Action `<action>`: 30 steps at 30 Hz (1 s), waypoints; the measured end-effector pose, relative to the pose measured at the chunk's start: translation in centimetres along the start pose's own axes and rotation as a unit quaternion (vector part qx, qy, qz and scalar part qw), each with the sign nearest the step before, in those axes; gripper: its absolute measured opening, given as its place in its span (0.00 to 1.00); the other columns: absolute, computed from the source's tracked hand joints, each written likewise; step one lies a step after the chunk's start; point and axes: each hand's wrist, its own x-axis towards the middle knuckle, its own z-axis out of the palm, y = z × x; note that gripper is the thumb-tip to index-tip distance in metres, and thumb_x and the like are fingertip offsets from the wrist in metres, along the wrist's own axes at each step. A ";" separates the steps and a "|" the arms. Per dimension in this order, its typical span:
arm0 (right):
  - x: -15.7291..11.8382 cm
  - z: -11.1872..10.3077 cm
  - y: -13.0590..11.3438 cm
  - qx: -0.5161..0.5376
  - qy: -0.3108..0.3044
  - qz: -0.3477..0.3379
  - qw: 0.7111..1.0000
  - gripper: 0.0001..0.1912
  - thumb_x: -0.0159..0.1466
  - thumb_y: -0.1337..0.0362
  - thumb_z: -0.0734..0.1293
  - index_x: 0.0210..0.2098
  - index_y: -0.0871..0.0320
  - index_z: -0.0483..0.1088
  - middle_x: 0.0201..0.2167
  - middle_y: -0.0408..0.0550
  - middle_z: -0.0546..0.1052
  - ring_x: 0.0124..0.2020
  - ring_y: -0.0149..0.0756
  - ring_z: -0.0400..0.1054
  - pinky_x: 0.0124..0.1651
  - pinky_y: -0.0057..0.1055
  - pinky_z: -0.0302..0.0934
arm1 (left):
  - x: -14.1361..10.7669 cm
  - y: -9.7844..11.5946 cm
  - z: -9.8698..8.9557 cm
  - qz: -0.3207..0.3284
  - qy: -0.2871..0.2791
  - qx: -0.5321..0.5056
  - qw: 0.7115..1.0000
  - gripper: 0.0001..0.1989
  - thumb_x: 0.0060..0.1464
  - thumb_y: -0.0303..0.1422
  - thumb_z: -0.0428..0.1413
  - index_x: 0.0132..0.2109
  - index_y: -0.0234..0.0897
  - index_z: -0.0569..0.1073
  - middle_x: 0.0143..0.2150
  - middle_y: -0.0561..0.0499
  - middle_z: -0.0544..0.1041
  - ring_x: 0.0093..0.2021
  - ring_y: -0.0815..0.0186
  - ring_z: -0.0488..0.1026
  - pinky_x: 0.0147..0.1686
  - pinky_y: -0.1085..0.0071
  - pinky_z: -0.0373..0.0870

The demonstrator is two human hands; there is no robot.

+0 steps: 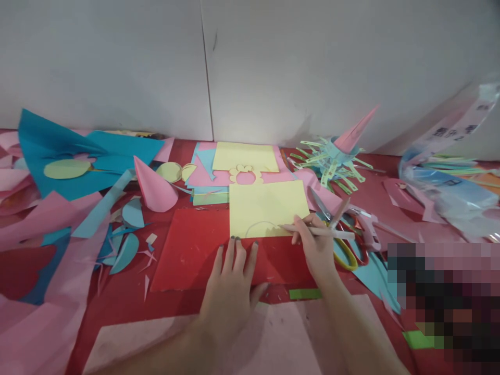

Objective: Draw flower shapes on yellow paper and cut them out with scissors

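Note:
My right hand (314, 242) is closed around a pale pencil (324, 230), its dark tip touching a yellow sheet (267, 205). A curved grey line runs on that sheet near its lower edge, beside the tip. My left hand (232, 278) lies flat with fingers spread on a red board (191, 245). Its fingertips reach the sheet's bottom edge. Behind the sheet sits a scalloped yellow paper ring (255, 177), partly overlapped. Scissors with red and yellow handles (346, 255) lie just right of my right hand.
A pink paper cone (152, 190) stands left, near blue paper scraps (127, 252). At the back right is a fringed paper piece with a pink cone (353, 133). A glue gun (367, 229) and a plastic bag (449, 177) lie right. A grey wall (273, 67) rises behind.

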 end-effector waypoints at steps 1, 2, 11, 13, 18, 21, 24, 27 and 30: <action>0.0 0.1 -0.2 -0.013 -0.005 -0.005 1.000 0.16 0.59 0.60 0.63 0.18 0.57 0.58 0.10 0.37 0.65 0.16 0.27 0.59 0.25 0.25 0.53 | 0.0 0.0 0.0 0.000 0.001 0.000 1.000 0.29 0.56 0.46 0.37 0.60 0.34 0.56 0.55 0.38 0.64 0.57 0.50 0.57 0.53 0.53 0.55; 0.0 0.1 -0.3 -0.026 -0.009 -0.010 1.000 0.16 0.59 0.60 0.63 0.18 0.57 0.59 0.10 0.37 0.66 0.16 0.27 0.59 0.24 0.25 0.53 | 0.0 0.0 0.0 -0.001 0.002 0.000 1.000 0.29 0.56 0.46 0.37 0.60 0.35 0.56 0.54 0.38 0.65 0.57 0.51 0.57 0.53 0.54 0.55; 0.2 0.3 -0.8 -0.072 -0.034 -0.039 0.996 0.15 0.60 0.61 0.62 0.18 0.57 0.61 0.13 0.39 0.69 0.20 0.29 0.64 0.28 0.26 0.56 | 0.0 0.0 -0.1 -0.003 -0.008 -0.002 1.000 0.28 0.57 0.45 0.37 0.60 0.35 0.56 0.55 0.38 0.64 0.57 0.51 0.57 0.53 0.54 0.57; 0.2 0.3 -0.9 -0.074 -0.039 -0.045 0.996 0.14 0.60 0.61 0.62 0.18 0.57 0.61 0.14 0.39 0.69 0.20 0.30 0.64 0.28 0.26 0.56 | 0.0 0.0 -0.1 -0.002 -0.010 -0.003 1.000 0.28 0.57 0.45 0.36 0.60 0.35 0.55 0.55 0.38 0.64 0.57 0.51 0.57 0.53 0.54 0.56; 0.2 0.3 -0.6 -0.072 -0.044 -0.050 0.995 0.15 0.60 0.61 0.61 0.18 0.56 0.60 0.13 0.39 0.68 0.19 0.29 0.64 0.27 0.26 0.55 | 0.1 0.0 0.0 0.000 -0.011 -0.005 1.000 0.29 0.57 0.45 0.37 0.60 0.34 0.54 0.55 0.37 0.63 0.57 0.50 0.56 0.53 0.53 0.56; 0.2 0.3 -0.4 -0.073 -0.025 -0.047 0.996 0.16 0.60 0.62 0.61 0.17 0.56 0.58 0.11 0.37 0.66 0.17 0.28 0.61 0.26 0.26 0.53 | 0.0 0.1 0.0 0.001 -0.013 -0.004 1.000 0.29 0.57 0.45 0.38 0.60 0.34 0.54 0.55 0.37 0.63 0.57 0.50 0.56 0.53 0.53 0.55; 0.2 0.3 -0.4 -0.073 -0.021 -0.044 0.996 0.16 0.60 0.62 0.61 0.17 0.56 0.59 0.12 0.37 0.66 0.19 0.29 0.62 0.27 0.26 0.54 | 0.0 0.0 -0.1 0.000 -0.014 -0.003 1.000 0.29 0.57 0.45 0.37 0.60 0.34 0.54 0.55 0.38 0.63 0.57 0.50 0.57 0.53 0.53 0.56; 0.2 0.3 -0.6 -0.071 -0.037 -0.047 0.996 0.15 0.60 0.61 0.61 0.18 0.56 0.61 0.14 0.39 0.69 0.20 0.29 0.63 0.28 0.26 0.54 | 0.0 0.0 -0.2 0.000 -0.016 -0.004 1.000 0.29 0.57 0.45 0.36 0.60 0.34 0.55 0.55 0.38 0.63 0.57 0.50 0.57 0.53 0.54 0.56; 0.2 0.3 -0.5 -0.074 -0.034 -0.041 0.996 0.16 0.59 0.61 0.61 0.17 0.56 0.60 0.13 0.39 0.68 0.18 0.29 0.62 0.26 0.26 0.54 | 0.0 0.0 -0.2 0.002 -0.018 -0.002 1.000 0.29 0.57 0.45 0.37 0.60 0.34 0.54 0.55 0.37 0.63 0.57 0.50 0.56 0.53 0.53 0.56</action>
